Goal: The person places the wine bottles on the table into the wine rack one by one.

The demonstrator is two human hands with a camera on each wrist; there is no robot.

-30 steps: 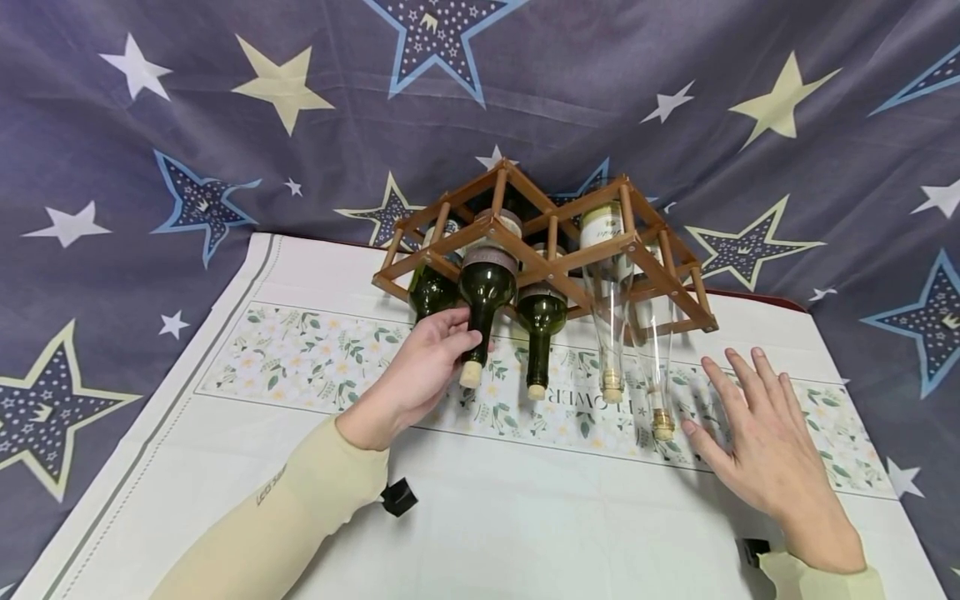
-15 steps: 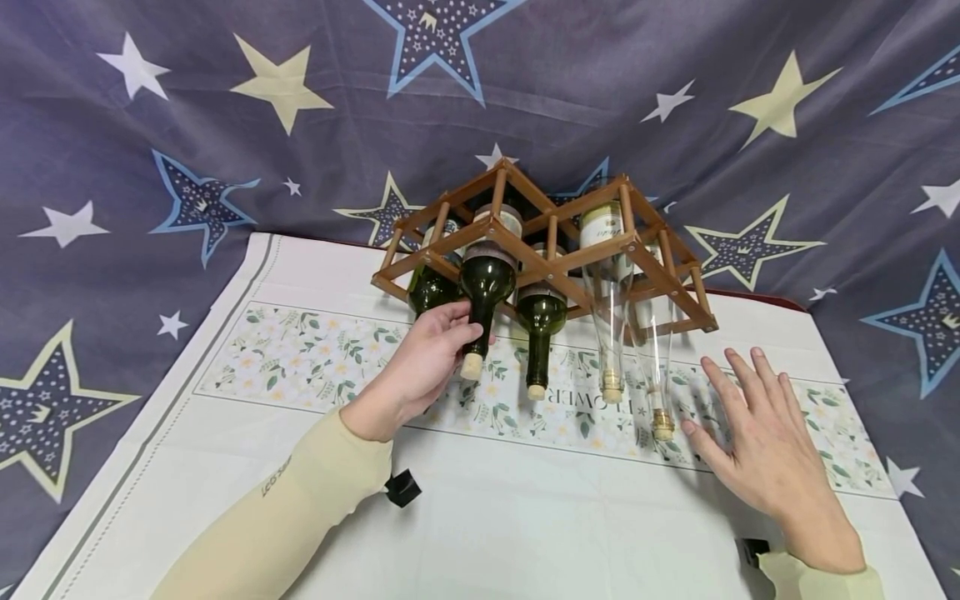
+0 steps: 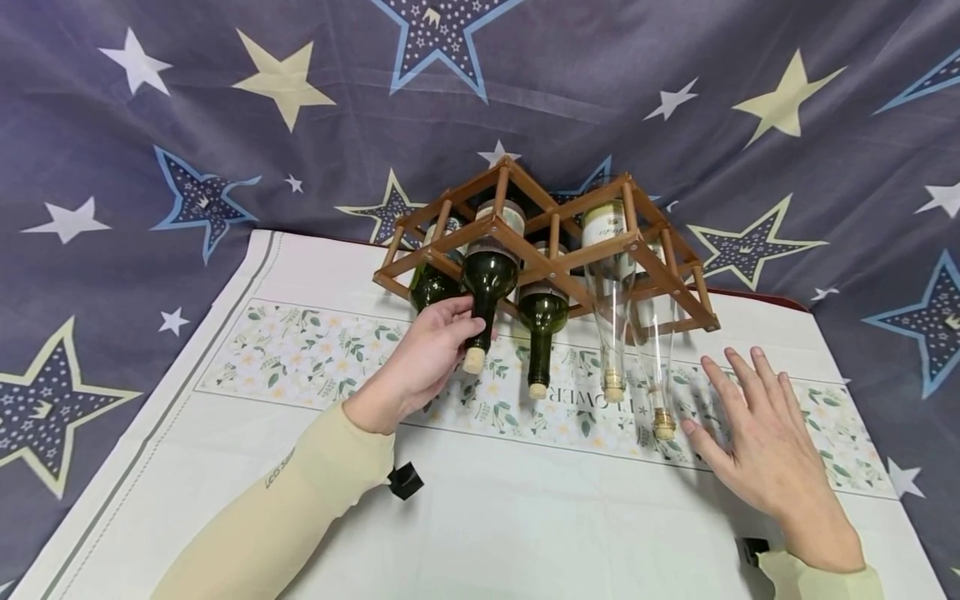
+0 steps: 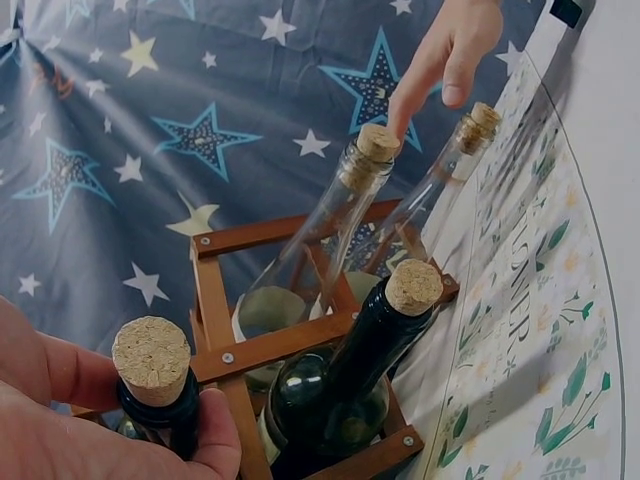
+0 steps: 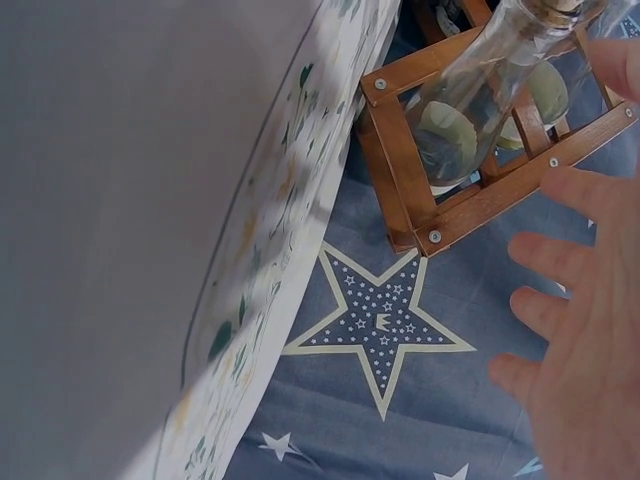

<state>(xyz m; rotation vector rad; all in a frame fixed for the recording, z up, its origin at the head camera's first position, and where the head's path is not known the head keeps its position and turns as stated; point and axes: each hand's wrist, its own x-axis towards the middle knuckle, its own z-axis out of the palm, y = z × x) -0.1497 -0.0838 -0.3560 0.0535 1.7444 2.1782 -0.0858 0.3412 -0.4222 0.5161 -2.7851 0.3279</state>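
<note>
My left hand [image 3: 427, 354] pinches the neck of a corked green wine bottle [image 3: 491, 279] that lies in a wooden wine rack [image 3: 555, 268]. The left wrist view shows thumb and fingers around that neck, just below the cork [image 4: 151, 358]. Another green bottle [image 3: 542, 315] sits to its right, and a third green bottle [image 3: 433, 287] is partly behind my left hand. Two clear corked bottles, a nearer one [image 3: 660, 367] and another [image 3: 612, 329], rest at the rack's right side. My right hand [image 3: 761, 446], fingers spread, hovers beside the nearer clear bottle, holding nothing.
The rack stands at the back of a table with a white cloth [image 3: 525, 533], which has a floral printed band [image 3: 300, 354]. Behind it hangs a dark star-patterned curtain [image 3: 562, 75]. All visible bottle necks stick out toward me.
My left hand and the gripped bottle have moved slightly away from me, the bottle sliding a little deeper into the rack. The right hand stays where it was.
</note>
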